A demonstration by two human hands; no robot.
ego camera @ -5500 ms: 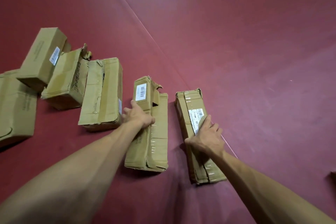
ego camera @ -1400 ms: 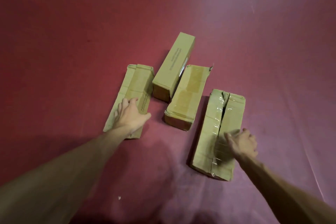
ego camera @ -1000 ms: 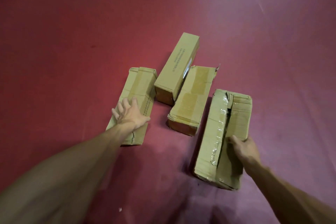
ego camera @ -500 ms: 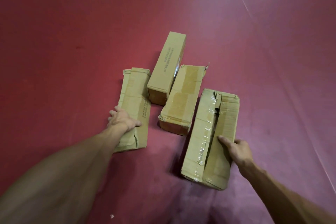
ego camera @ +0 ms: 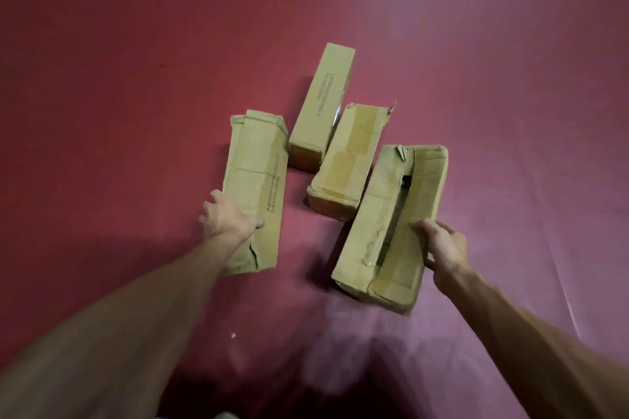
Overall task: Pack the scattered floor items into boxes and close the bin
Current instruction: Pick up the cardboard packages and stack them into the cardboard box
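Note:
Several long brown cardboard boxes lie on the red floor. My left hand [ego camera: 228,219] grips the near left side of the left box [ego camera: 255,180], thumb across its top. My right hand [ego camera: 442,248] holds the right edge of the taped right box [ego camera: 384,214], thumb on top; that box is tilted, its top seam split open. Between them lie a middle box [ego camera: 347,160] and a slimmer far box [ego camera: 323,102] leaning against it.
The red floor mat [ego camera: 136,78] stretches all around the boxes. A thin seam line [ego camera: 565,296] runs across the floor at the right. A small white speck [ego camera: 233,335] lies near my left forearm.
My left hand slid down the left box and closed on its side. My right hand took hold of the right box's edge, and that box tipped up and shifted nearer.

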